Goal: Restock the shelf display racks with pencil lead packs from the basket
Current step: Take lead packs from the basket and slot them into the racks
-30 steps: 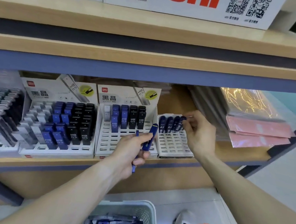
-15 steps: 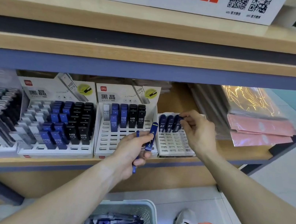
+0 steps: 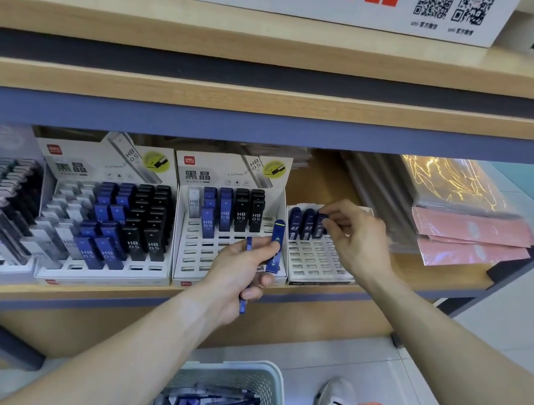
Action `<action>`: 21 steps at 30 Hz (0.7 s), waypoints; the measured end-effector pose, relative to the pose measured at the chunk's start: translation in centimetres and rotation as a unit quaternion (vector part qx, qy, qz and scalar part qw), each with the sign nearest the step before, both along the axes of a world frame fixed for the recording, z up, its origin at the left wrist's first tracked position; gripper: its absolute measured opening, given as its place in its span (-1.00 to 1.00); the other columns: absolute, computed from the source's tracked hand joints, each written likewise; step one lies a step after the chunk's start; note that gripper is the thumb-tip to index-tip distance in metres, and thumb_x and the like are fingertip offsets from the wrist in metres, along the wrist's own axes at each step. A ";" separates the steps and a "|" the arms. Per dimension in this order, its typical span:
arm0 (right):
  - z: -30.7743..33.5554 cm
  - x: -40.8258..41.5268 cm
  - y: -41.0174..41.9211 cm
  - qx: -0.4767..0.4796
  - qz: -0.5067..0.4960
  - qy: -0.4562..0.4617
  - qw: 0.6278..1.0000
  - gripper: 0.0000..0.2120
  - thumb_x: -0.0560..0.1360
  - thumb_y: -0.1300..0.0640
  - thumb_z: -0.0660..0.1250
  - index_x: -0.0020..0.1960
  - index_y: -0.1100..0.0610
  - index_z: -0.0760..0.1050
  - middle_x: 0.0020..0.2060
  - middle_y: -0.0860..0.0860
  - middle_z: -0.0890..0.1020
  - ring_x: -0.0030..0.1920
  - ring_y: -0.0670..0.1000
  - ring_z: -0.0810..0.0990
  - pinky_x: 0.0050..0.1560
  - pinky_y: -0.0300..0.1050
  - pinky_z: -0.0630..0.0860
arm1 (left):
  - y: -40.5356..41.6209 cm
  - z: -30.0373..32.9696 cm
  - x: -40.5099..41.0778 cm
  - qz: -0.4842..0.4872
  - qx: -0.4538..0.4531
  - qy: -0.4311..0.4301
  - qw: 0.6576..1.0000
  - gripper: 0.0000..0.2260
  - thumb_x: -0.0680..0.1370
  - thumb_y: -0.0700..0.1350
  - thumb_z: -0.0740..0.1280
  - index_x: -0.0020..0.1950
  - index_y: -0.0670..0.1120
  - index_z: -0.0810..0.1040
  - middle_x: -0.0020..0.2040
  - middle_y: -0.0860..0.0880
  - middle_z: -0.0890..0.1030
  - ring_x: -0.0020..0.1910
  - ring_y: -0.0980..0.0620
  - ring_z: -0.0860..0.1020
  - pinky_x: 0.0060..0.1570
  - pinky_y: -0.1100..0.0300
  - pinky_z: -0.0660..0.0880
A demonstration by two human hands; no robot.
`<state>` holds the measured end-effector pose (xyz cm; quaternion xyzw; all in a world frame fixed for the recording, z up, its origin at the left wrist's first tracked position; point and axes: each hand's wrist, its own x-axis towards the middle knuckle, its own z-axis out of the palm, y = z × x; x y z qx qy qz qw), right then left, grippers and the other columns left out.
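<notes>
Head view: right hand (image 3: 355, 240) pinches blue pack (image 3: 320, 224) in rack (image 3: 315, 261)

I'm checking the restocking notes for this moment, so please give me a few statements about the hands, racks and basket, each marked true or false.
1. The left hand holds blue lead packs. True.
2. The right hand is reaching into the basket. False: its fingers are at a dark blue pack in the back row of the rightmost rack.
3. The rightmost rack is full. False: only its back row holds packs; the slots in front are empty.
4. The basket on the floor has packs in it. True.
5. The middle rack holds only black packs. False: it also holds blue ones and a pale one.
</notes>
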<state>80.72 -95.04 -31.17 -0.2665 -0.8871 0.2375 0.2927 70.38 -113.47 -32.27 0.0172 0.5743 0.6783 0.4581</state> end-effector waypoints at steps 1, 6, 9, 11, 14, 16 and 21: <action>0.0 0.0 0.0 -0.003 0.001 0.000 1.000 -0.85 0.57 0.22 0.38 0.09 0.03 0.63 -0.13 -0.13 0.68 -0.10 -0.18 0.63 0.02 -0.20 0.61 | 0.0 0.0 0.0 -0.001 0.001 -0.001 1.000 -0.77 0.58 -0.19 0.46 0.22 -0.12 0.57 -0.04 -0.10 0.65 -0.50 0.07 0.40 -0.67 0.31 0.13; 0.0 0.2 0.9 -0.031 -0.034 0.009 0.999 -0.85 0.56 0.24 0.39 0.05 0.01 0.62 -0.17 -0.12 0.68 -0.12 -0.16 0.64 -0.02 -0.24 0.56 | 0.1 0.2 0.1 -0.002 0.003 -0.005 1.000 -0.78 0.57 -0.19 0.46 0.20 -0.10 0.57 -0.04 -0.09 0.66 -0.50 0.08 0.40 -0.67 0.32 0.13; -0.1 0.4 1.4 -0.078 -0.063 0.035 0.994 -0.85 0.56 0.26 0.38 0.03 0.03 0.60 -0.19 -0.07 0.68 -0.14 -0.15 0.65 -0.09 -0.33 0.56 | 0.0 0.1 0.1 -0.002 0.003 -0.005 1.000 -0.78 0.57 -0.19 0.47 0.20 -0.10 0.58 -0.05 -0.08 0.67 -0.49 0.08 0.40 -0.67 0.32 0.13; -0.3 0.4 1.8 -0.094 -0.081 0.046 0.991 -0.87 0.56 0.26 0.38 0.01 0.04 0.58 -0.19 -0.04 0.69 -0.14 -0.09 0.67 -0.04 -0.17 0.62 | 0.0 0.1 0.1 -0.002 0.003 -0.006 1.000 -0.78 0.57 -0.19 0.47 0.20 -0.10 0.58 -0.06 -0.08 0.67 -0.48 0.08 0.40 -0.67 0.32 0.13; -0.4 0.5 2.2 -0.142 -0.092 0.062 0.984 -0.85 0.55 0.28 0.39 -0.04 0.03 0.55 -0.21 -0.02 0.70 -0.14 -0.05 0.69 0.04 -0.01 0.66 | -0.1 0.1 0.1 -0.002 0.003 -0.009 1.000 -0.77 0.57 -0.19 0.46 0.21 -0.10 0.57 -0.03 -0.09 0.67 -0.48 0.08 0.40 -0.66 0.32 0.13; -0.4 0.5 2.3 -0.173 -0.096 0.072 0.978 -0.85 0.54 0.29 0.40 -0.04 0.05 0.56 -0.21 -0.01 0.71 -0.14 -0.06 0.70 0.07 0.03 0.66 | -0.1 0.2 0.1 -0.003 0.003 -0.010 1.000 -0.77 0.57 -0.19 0.46 0.21 -0.10 0.57 -0.03 -0.10 0.67 -0.48 0.08 0.39 -0.66 0.32 0.13; -0.4 0.6 2.3 -0.194 -0.095 0.078 0.973 -0.84 0.54 0.32 0.39 -0.04 0.08 0.56 -0.21 -0.02 0.71 -0.15 -0.09 0.70 0.09 0.02 0.66 | 0.0 0.2 0.1 -0.004 0.004 -0.012 1.000 -0.76 0.58 -0.19 0.46 0.23 -0.10 0.57 -0.03 -0.09 0.68 -0.47 0.08 0.39 -0.66 0.33 0.14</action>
